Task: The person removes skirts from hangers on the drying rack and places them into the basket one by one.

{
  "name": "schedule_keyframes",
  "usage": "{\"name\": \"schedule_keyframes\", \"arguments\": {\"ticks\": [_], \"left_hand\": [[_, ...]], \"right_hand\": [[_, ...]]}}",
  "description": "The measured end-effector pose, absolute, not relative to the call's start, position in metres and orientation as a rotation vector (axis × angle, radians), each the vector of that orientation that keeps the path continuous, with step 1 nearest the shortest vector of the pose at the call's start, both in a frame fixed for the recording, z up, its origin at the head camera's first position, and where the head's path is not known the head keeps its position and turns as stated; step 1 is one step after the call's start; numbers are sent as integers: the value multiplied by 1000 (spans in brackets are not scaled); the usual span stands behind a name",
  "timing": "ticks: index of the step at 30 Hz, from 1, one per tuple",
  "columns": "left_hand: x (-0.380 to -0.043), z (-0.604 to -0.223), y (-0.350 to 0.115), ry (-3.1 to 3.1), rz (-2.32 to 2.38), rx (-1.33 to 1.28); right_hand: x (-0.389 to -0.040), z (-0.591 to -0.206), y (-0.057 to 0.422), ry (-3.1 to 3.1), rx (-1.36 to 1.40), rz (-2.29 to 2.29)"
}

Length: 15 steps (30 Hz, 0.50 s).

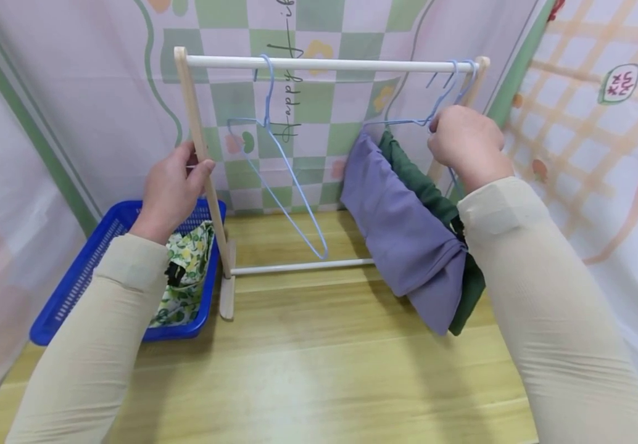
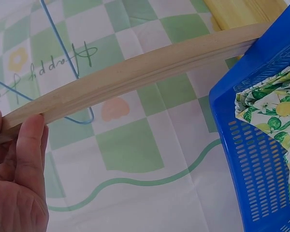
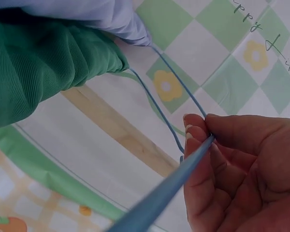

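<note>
Container: one blue perforated basket point(image 1: 44, 331), on the bench point(image 1: 297, 357) beneath and beside the left hand point(image 1: 171, 185); contents seen are lemon-print cloth point(image 1: 182, 305) with a black part on it, lying inside the walls; remainder of the interior hidden by the left sleeve. Left hand: thumb and fingers gripping the near upright of the rack point(image 1: 324, 63); right hand point(image 1: 469, 142): pinching a blue hanger point(image 1: 402, 122) below the rail; from this hanger hangs purple cloth point(image 1: 397, 228), left of and below the right hand; green cloth point(image 1: 470, 296) hangs just behind it; a bare hanger point(image 1: 266, 120) hangs between the hands, nearer the left.
</note>
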<state>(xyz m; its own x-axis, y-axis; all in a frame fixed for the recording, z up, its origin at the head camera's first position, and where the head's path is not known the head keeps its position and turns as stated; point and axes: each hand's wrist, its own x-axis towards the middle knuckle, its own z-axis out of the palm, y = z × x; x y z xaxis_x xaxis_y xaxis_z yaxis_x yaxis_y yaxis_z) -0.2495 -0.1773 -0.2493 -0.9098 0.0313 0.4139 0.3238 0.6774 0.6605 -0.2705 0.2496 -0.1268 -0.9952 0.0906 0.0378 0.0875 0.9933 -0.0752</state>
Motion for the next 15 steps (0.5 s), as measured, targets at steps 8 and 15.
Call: {"name": "schedule_keyframes", "arguments": {"ticks": [8,15], "left_hand": [[-250,-249,-177,-2520,-1092,-289],[-249,-249,-177,-2521,-1124,-288]], "right_hand": [[-268,-125,247,-3128,-104,107],[-266,-122,242,-3164,37,80]]}}
